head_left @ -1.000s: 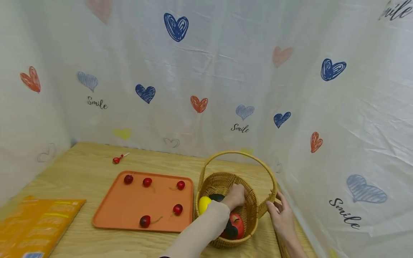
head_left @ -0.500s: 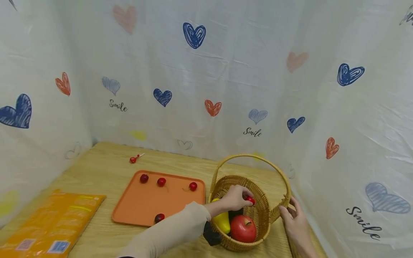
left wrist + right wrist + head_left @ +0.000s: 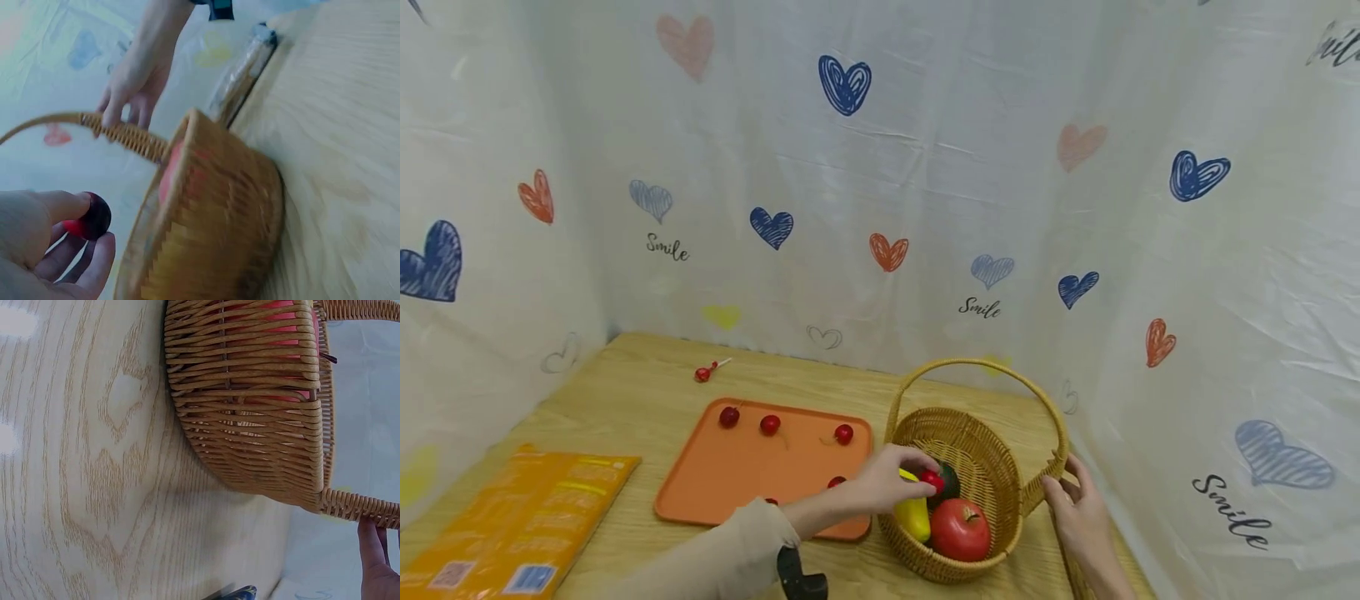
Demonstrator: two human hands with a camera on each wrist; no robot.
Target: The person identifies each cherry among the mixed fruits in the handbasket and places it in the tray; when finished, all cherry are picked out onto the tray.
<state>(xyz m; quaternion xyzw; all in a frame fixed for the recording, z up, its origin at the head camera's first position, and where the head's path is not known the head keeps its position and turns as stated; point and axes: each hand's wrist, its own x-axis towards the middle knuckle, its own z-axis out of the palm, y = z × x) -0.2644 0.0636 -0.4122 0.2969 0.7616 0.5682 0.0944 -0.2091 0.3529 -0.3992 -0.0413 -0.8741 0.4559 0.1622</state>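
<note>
My left hand (image 3: 880, 481) pinches a dark red cherry (image 3: 94, 215) between thumb and fingers, over the left rim of a wicker basket (image 3: 985, 437). In the basket lie a red apple (image 3: 961, 530), a long yellow fruit (image 3: 914, 521) and a dark green round fruit (image 3: 949, 483), partly hidden by the hand and cherry. My right hand (image 3: 1084, 512) holds the basket's handle (image 3: 369, 511) low on its right side, thumb in front. Left of the basket, an orange tray (image 3: 745, 467) bears several cherries; my left arm covers part of its near side.
At the front left lies an orange packet (image 3: 527, 521) with printed labels. A red-wrapped lollipop (image 3: 703, 374) rests behind the tray. White curtains (image 3: 850, 167) with hearts surround the wooden table (image 3: 805, 382). A long thin object stands along the right edge, beside the right hand.
My left hand has come up from inside the basket with the cherry and moved left to the basket's rim. The right hand has stayed on the handle. The head view has shifted slightly.
</note>
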